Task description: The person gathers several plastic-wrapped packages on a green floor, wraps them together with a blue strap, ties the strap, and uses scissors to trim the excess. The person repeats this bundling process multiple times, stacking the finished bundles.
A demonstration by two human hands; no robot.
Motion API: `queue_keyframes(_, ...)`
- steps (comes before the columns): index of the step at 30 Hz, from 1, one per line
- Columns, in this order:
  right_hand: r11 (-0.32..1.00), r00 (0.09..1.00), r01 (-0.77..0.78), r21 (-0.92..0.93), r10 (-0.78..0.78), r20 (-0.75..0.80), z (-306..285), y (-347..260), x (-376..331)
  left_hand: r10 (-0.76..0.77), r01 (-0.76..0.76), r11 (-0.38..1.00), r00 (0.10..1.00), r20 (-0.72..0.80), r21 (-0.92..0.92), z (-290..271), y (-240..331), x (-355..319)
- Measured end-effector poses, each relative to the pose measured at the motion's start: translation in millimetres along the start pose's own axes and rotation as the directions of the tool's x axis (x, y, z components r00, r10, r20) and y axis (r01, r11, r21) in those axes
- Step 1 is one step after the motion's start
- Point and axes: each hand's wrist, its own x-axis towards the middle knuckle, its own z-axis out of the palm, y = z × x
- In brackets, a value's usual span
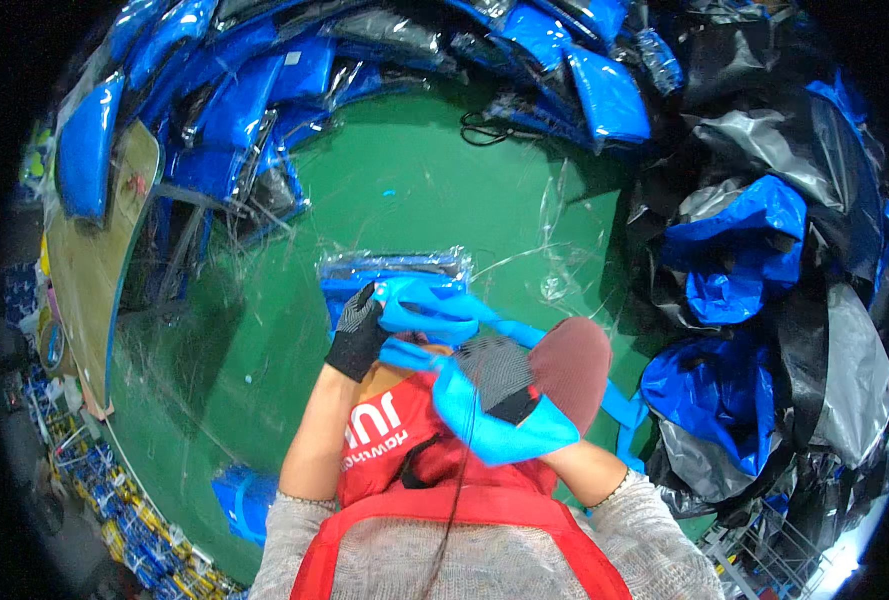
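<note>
My left hand (pixel 357 332), in a dark glove with bare fingertips, is closed on the end of a light blue fabric strip (pixel 414 308). The strip loops between my hands and trails right past a maroon rounded shape, probably my knee (pixel 572 375). My right hand (pixel 499 372), in a grey striped glove, lies beside the loops. A wide band of the same fabric drapes over its wrist; its fingers cannot be made out. Just beyond my left hand, a blue folded packet in clear plastic (pixel 394 268) lies on the green floor (pixel 444 180).
Blue plastic-wrapped packets (pixel 609 95) are heaped along the far side. Large black and silver bags with blue linings (pixel 719 400) stand at the right. A curved tan board (pixel 94 270) leans at the left. Another blue packet (pixel 244 500) lies near my left elbow.
</note>
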Motion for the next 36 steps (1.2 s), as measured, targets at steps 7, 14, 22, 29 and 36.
queue_keyframes(7,-0.427,0.797,-0.003,0.904,-0.547,-0.256,75,-69,52,-0.306,0.317,0.948,0.890,0.339,0.024,-10,45,28)
queue_keyframes(14,0.536,0.783,0.587,0.607,-0.566,-0.257,28,-48,-31,-0.401,0.547,0.824,0.748,0.529,-0.148,-8,50,25)
queue_keyframes(22,0.788,0.894,0.328,0.521,-0.438,0.100,-35,23,-22,-0.113,0.241,0.951,0.855,0.506,-0.195,42,97,-14)
queue_keyframes(29,0.710,0.999,-0.042,0.703,0.037,0.023,-68,192,69,-0.519,-0.285,0.827,-0.052,0.853,0.485,87,160,-87)
queue_keyframes(36,0.695,0.761,-0.636,0.335,0.637,0.123,-118,306,-248,-0.478,-0.174,0.356,0.811,0.339,0.918,-21,95,-135)
